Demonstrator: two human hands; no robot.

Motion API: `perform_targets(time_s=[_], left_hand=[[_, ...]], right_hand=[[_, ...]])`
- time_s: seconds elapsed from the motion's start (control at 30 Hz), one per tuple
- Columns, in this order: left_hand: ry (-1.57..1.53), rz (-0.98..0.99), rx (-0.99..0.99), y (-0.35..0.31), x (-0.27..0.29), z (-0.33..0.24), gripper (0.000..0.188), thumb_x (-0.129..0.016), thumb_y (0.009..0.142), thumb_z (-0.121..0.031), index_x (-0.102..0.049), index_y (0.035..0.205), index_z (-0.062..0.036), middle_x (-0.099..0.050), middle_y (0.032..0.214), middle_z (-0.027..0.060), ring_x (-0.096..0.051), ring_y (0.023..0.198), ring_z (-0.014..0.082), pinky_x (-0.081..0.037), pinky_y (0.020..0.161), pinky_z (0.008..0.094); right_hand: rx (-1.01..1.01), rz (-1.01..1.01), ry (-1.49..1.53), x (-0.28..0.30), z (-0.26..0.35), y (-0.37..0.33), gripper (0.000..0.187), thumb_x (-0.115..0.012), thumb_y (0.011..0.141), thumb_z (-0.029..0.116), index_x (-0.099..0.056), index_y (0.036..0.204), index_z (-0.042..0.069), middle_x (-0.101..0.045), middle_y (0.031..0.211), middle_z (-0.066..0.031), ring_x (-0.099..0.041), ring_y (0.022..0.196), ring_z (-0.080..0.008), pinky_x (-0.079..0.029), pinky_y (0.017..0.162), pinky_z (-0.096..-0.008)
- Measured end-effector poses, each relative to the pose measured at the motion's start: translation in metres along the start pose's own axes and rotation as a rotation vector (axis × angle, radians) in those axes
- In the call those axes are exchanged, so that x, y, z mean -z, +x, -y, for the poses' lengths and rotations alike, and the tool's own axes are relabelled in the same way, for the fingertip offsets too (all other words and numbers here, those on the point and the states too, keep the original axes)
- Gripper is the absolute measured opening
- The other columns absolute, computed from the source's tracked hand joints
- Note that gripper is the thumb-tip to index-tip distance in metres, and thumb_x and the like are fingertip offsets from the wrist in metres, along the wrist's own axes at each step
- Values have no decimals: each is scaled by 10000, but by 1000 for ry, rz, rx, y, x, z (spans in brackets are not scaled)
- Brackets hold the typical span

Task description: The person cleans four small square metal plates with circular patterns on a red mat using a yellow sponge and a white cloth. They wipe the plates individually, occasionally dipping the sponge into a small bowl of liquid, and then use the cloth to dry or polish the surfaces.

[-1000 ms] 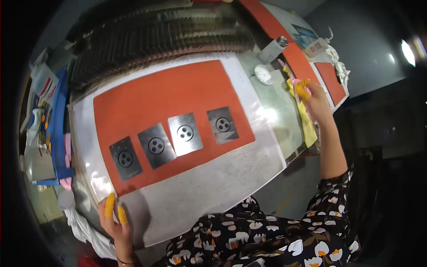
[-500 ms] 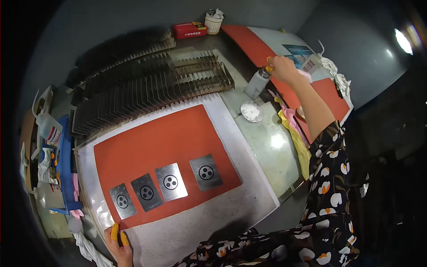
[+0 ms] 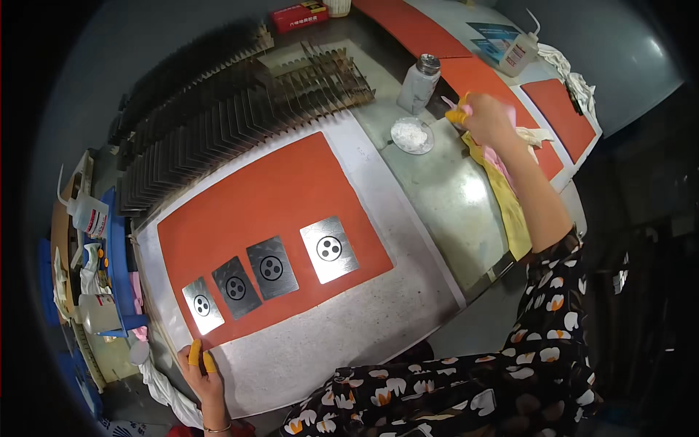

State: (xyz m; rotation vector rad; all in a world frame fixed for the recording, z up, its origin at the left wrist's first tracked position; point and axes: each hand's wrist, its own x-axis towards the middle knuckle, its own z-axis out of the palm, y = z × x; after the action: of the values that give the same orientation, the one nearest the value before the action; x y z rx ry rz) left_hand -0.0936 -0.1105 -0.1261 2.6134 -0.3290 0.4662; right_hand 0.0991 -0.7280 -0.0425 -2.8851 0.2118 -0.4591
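My left hand (image 3: 202,371), with yellow finger cots, rests at the near left corner of an orange-red mat (image 3: 247,197). Its fingers are extended and hold nothing. Several thin metal plates, each printed with a black ring and three dots, lie along the mat's near side; the rightmost plate (image 3: 329,249) sits apart from the others. My right hand (image 3: 489,120), also wearing yellow finger cots, hovers above the yellow and pink cloths (image 3: 510,211), fingers curled together. Pinkish fabric shows around it; whether it is gripped I cannot make out. Left of it stands a metal-capped bottle (image 3: 419,86).
A small dish of white powder (image 3: 412,136) sits near the bottle. Racks of upright dark plates (image 3: 233,135) fill the back left. A squeeze bottle (image 3: 520,52) stands at the far right, another (image 3: 89,215) by a blue tray (image 3: 115,269) on the left.
My right hand has left the top of the metal-capped bottle and moved nearer and right, over the cloths. The bottle stays standing. My left hand keeps its place while the view shifts.
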Motion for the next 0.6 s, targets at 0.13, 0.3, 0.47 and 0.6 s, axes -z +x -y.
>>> perform_targets(time_s=[0.13, 0.3, 0.47, 0.6], left_hand=[[-59, 36, 97, -2, 3, -3, 257, -554, 824, 2, -571, 1079, 31, -486, 934, 141, -510, 815, 269, -428, 702, 324], [107, 13, 35, -2, 6, -6, 256, -570, 812, 2, -587, 1067, 11, -524, 925, 150, -532, 820, 276, -436, 715, 327], [105, 2, 3, 4, 1, -5, 246, -584, 800, 7, -605, 1045, 4, -537, 920, 147, -536, 811, 283, -436, 710, 335], [84, -2, 43, 0, 1, -1, 253, -595, 786, 12, -609, 1038, 4, -536, 912, 134, -542, 777, 253, -438, 664, 315]], right_hand=[[17, 17, 228, -63, -22, -25, 116, -581, 759, 79, -604, 774, -33, -596, 731, -192, -603, 713, -308, -459, 664, -390], [-9, -82, 304, -89, -6, -17, 174, -594, 768, 166, -624, 781, -5, -615, 789, -225, -594, 741, -375, -451, 654, -429], [106, 29, 84, -98, -32, -7, 186, -574, 801, 196, -635, 849, 27, -619, 750, -205, -597, 744, -377, -449, 644, -444], [104, 34, -110, -84, -13, -10, 188, -542, 818, 165, -613, 930, 31, -606, 761, -211, -593, 751, -374, -431, 647, -434]])
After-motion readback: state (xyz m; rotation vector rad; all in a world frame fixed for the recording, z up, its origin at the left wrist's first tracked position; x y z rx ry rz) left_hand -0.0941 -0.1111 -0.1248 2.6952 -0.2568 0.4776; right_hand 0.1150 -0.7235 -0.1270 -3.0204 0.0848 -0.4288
